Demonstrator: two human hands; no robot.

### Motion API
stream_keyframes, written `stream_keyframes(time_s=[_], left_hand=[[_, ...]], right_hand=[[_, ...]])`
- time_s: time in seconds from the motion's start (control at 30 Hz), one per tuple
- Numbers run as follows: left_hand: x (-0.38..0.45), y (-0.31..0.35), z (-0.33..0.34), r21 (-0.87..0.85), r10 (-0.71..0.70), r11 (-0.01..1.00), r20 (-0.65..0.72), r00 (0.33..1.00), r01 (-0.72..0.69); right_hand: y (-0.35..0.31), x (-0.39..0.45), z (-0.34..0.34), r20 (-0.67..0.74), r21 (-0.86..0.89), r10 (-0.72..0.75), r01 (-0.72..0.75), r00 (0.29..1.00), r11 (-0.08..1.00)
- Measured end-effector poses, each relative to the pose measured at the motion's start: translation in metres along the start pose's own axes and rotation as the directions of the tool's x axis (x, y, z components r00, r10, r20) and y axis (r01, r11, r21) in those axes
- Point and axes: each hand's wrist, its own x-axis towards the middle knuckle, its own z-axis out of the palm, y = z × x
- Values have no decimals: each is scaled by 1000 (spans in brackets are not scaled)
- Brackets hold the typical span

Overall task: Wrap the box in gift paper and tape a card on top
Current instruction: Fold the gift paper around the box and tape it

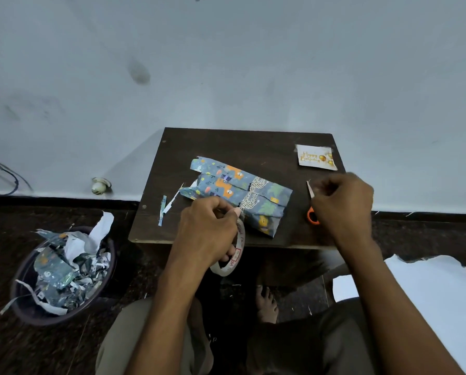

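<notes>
Nearest me, my left hand (207,234) grips the tape roll (233,255) while my right hand (342,201) pinches a torn strip (310,189), I judge ready to seal the wrapped box (242,196) mid-counter (226,147); the birthday card (316,157) waits at the far right corner.

A dark bin (23,299) stands on the floor at the left, heaped with crumpled patterned and white paper scraps (67,266). Behind it, dark cables (4,177) trail along the foot of the pale wall (226,63), and a small round white object (100,185) lies by the skirting. A dark smudge (138,73) marks the wall higher up. A bare foot (267,304) rests on the speckled dark floor (37,212) under the table. At the right, a white sheet (429,282) with a torn edge lies on the floor.
</notes>
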Motion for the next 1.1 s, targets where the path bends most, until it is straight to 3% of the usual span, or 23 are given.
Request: stream_keyframes(time_s=[0.1,0.23,0.4,0.67,0.87,1.03,1.1], left_hand=[[0,0,1,4,-9,1000,0,1000,9],[0,2,0,2,-12,1000,-9,1000,12],[1,1,-1,-1,-16,1000,-7,1000,16],[1,-1,-4,-8,-8,1000,-5,1000,8],[1,-1,-5,-15,-2,1000,-16,1000,2],[1,-2,-5,-27,-3,1000,-14,1000,2],[1,-2,-6,-25,-5,1000,-13,1000,4]], right_hand=[[13,-1,0,131,-145,122,-103,984,984],[15,-3,3,206,-167,113,-78,972,983],[21,-9,1,216,-221,61,-12,974,975],[2,-8,-3,256,-329,252,-161,933,930],[-15,-16,-10,275,-485,255,-95,927,869],[-7,-15,-14,276,-353,138,-34,951,935],[-2,-12,-15,349,-179,158,-100,924,979]])
